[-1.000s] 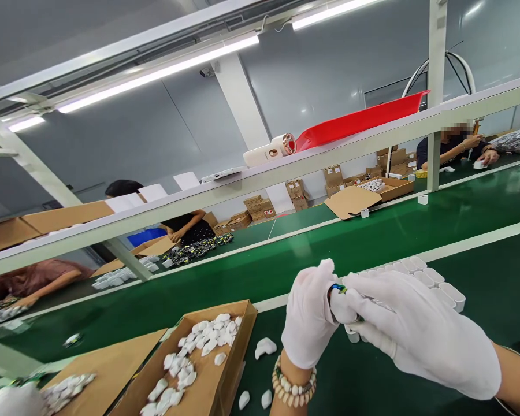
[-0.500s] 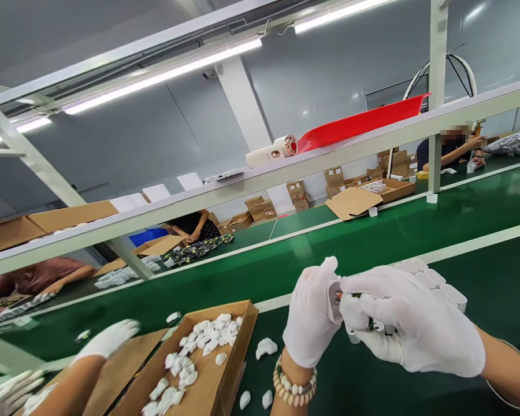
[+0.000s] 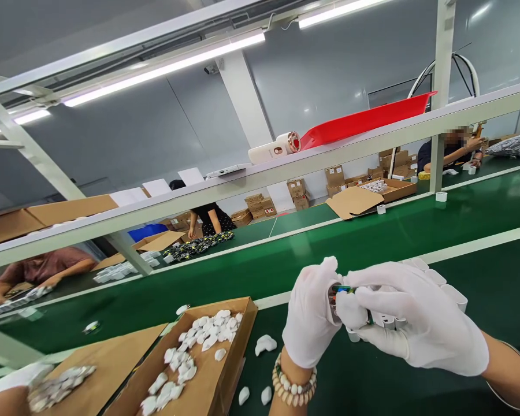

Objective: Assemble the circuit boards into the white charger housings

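Observation:
My left hand (image 3: 309, 315), in a white glove, is closed around a small white housing. Its open end (image 3: 333, 300) faces right, and most of it is hidden by the glove. My right hand (image 3: 416, 318), also gloved, pinches a small green circuit board (image 3: 343, 288) at that open end. The fingers cover much of the board, so how far it sits inside cannot be told. Several white open-topped plastic cups (image 3: 454, 297) stand on the green surface behind and below my right hand.
A cardboard tray (image 3: 225, 375) of white pieces lies left of my hands, with loose white pieces (image 3: 266, 345) beside it. A co-worker's gloved hand (image 3: 17, 378) is at lower left. A green conveyor belt (image 3: 303, 242) runs behind, under a shelf with a red tray (image 3: 368, 120).
More of the green board shows between my hands, which stay nearly in place. The co-worker's gloved hand at left has drawn back toward the lower left. A person across the belt has straightened up.

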Available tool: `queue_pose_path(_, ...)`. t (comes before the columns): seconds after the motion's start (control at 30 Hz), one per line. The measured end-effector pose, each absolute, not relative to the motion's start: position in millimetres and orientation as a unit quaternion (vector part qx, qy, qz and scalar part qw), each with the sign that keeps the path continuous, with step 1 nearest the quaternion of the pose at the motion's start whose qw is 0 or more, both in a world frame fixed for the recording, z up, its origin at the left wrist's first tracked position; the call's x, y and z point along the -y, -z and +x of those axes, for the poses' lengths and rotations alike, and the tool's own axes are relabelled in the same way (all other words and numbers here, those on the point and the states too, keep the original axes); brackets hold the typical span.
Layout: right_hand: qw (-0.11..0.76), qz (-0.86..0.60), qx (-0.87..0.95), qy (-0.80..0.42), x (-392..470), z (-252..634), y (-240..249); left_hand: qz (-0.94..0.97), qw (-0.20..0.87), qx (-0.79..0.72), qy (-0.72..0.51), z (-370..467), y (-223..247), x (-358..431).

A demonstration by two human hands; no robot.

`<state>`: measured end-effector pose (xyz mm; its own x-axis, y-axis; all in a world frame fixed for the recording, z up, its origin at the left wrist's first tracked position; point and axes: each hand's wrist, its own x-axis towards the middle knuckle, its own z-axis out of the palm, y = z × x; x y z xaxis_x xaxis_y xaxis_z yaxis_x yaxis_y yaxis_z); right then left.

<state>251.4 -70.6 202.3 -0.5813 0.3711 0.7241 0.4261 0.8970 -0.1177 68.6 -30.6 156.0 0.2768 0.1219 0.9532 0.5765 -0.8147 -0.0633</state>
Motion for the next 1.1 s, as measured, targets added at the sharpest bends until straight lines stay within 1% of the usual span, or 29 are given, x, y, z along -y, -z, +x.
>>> queue_pose_path(0.2,0.364,-0.271,0.886,0.090,72.4,251.6,-196.9,-0.767,0.237,0.233,0.549,69.4,-157.8,30.0)
queue_pose_path(0.3,0.340,-0.287,0.892,0.078,76.1,252.0,-199.1,-0.764,0.226,0.232,0.559,71.1,-155.7,29.2)
queue_pose_path(0.47,0.330,-0.316,0.889,0.029,80.1,251.4,-200.5,-0.760,0.218,0.231,0.567,70.9,-149.7,26.9)
queue_pose_path(0.63,0.309,-0.343,0.886,0.033,79.6,251.1,-192.0,-0.762,0.229,0.223,0.563,70.3,-149.0,26.0)
queue_pose_path(0.7,0.311,-0.341,0.886,0.038,78.6,251.2,-186.2,-0.765,0.226,0.219,0.562,70.8,-149.4,26.1)
queue_pose_path(0.83,0.347,-0.325,0.874,0.096,77.0,251.3,-175.1,-0.768,0.217,0.222,0.560,71.9,-150.0,26.1)
queue_pose_path(1.0,0.374,-0.294,0.868,0.143,77.3,256.2,-178.1,-0.773,0.167,0.224,0.570,73.3,-147.4,26.9)
queue_pose_path(1.1,0.359,-0.268,0.890,0.085,76.5,261.1,-188.6,-0.785,0.065,0.217,0.577,72.5,-139.8,30.1)
